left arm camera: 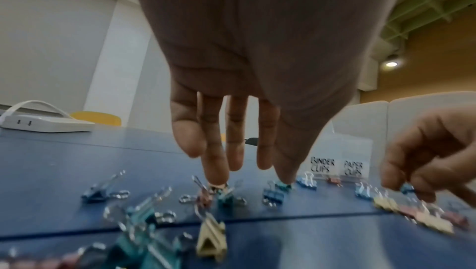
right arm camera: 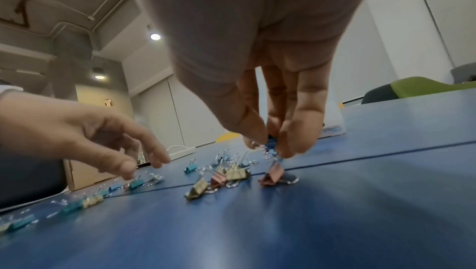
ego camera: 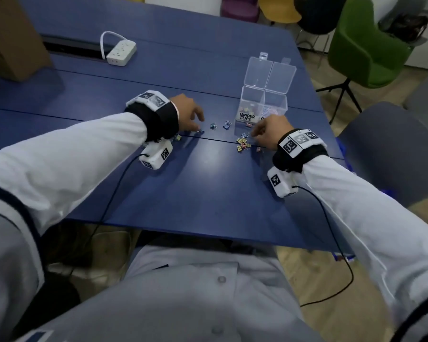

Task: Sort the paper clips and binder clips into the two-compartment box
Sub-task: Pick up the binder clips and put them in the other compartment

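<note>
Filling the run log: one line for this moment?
left hand touching teal binder clip | right hand pinching blue binder clip | box open

The right hand (ego camera: 269,134) hides the box's (ego camera: 277,104) second label in the head view. Nearest binder clips (left arm camera: 144,253) blur in the left wrist view; paper clips are indistinguishable.

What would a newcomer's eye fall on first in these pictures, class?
Probably the two hands working low over the blue table: the right hand pinches a small blue binder clip, and the left hand reaches down among scattered coloured clips. Behind them stands the clear two-compartment box, lid open.
</note>
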A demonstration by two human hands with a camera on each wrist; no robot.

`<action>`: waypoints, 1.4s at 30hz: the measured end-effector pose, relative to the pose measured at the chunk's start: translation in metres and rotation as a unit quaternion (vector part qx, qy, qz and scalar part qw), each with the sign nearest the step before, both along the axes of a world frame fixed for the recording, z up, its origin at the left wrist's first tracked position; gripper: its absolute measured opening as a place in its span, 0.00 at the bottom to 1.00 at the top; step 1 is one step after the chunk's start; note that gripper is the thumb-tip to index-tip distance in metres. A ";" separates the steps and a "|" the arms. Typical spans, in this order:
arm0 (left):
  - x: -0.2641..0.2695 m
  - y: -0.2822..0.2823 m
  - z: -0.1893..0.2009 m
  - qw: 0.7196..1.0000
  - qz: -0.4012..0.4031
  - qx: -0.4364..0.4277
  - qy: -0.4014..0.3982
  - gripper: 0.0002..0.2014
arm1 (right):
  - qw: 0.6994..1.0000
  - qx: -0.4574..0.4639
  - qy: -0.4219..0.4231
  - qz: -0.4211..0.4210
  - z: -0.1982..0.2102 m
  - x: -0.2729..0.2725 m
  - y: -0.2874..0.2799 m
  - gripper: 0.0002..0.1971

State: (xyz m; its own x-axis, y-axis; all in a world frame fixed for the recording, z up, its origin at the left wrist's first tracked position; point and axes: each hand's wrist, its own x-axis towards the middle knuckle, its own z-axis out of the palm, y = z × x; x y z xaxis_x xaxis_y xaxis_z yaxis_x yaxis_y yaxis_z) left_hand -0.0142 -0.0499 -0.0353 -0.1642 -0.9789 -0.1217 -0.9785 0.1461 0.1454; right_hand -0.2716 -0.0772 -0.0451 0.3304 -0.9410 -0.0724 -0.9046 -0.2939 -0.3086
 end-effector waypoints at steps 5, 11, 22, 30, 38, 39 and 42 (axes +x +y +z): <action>-0.017 0.000 -0.012 1.000 -0.004 -0.012 -0.026 0.17 | 1.000 -0.004 0.008 -0.003 -0.003 -0.005 0.015 0.11; -0.032 -0.003 -0.011 1.000 0.002 -0.012 -0.019 0.09 | 0.998 -0.004 0.043 0.037 -0.002 -0.006 0.023 0.15; -0.030 0.001 -0.006 0.998 0.019 -0.019 0.060 0.10 | 0.998 -0.019 0.058 0.034 0.003 -0.005 0.023 0.12; -0.028 -0.012 0.006 0.988 0.041 -0.033 0.146 0.09 | 0.979 -0.090 -0.176 -0.052 0.046 -0.007 -0.013 0.14; -0.043 -0.050 0.048 0.943 0.076 -0.139 0.292 0.08 | 0.986 -0.069 -0.155 0.000 0.045 0.022 -0.079 0.21; -0.049 -0.056 0.055 0.937 0.081 -0.149 0.306 0.08 | 0.987 -0.059 -0.148 0.002 0.041 0.022 -0.083 0.23; -0.070 -0.075 0.067 0.933 0.070 -0.155 0.318 0.08 | 0.984 -0.052 -0.169 -0.004 0.034 0.012 -0.085 0.27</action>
State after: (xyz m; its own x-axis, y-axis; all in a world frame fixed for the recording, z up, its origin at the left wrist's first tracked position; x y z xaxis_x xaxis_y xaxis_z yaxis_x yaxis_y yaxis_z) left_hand -0.0838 -0.1254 0.0318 0.0245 -0.9681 0.2494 -0.7219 0.1554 0.6743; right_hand -0.2596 -0.1626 -0.0112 0.3117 -0.9403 0.1369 -0.7580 -0.3329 -0.5609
